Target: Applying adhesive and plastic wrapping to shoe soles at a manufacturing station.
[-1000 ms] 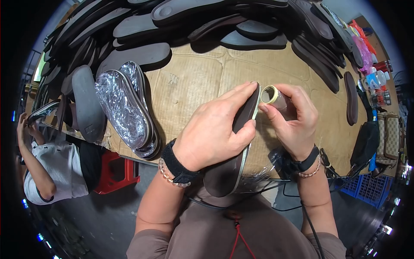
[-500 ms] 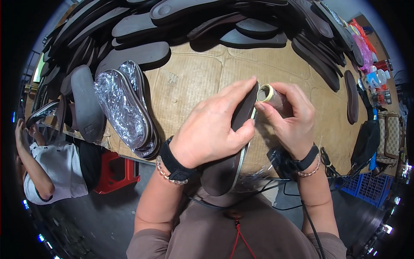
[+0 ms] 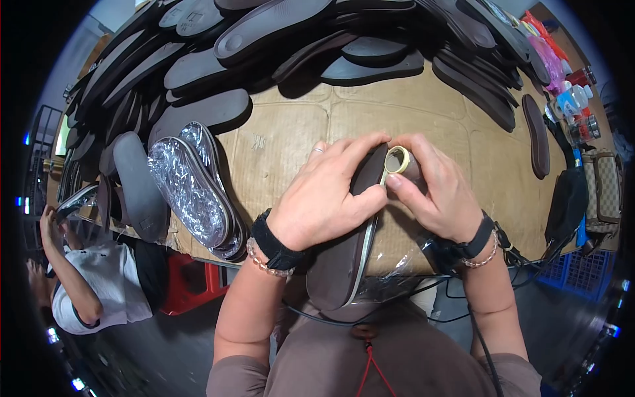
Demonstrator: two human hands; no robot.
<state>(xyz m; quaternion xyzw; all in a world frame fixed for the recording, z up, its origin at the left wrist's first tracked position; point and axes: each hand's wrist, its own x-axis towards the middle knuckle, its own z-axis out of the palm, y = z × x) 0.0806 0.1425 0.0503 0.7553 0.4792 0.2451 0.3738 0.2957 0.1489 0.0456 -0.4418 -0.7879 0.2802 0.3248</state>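
A dark brown shoe sole (image 3: 334,274) stands tilted on its edge at the table's front, its near end over my lap. My left hand (image 3: 324,195) grips it, fingers over the far part and thumb along the side. A pale strip (image 3: 365,246) runs along the sole's right edge. In my right hand (image 3: 442,192) is a small roll of tape (image 3: 413,171) with a yellowish core, held between thumb and fingers against the sole's far right edge. Both hands almost meet there. Clear plastic film (image 3: 390,284) lies beneath, by the table's front edge.
Piles of dark soles (image 3: 278,30) line the table's back. Film-wrapped soles (image 3: 188,192) lie to the left, a single sole (image 3: 536,135) to the right. Black cables cross near my lap. A co-worker (image 3: 99,284) sits at left by a red stool (image 3: 188,284); a blue crate (image 3: 575,274) stands right.
The tape roll and my right hand have come closer to the sole, near its far end. The whole view has shifted slightly. Both hands keep their hold.
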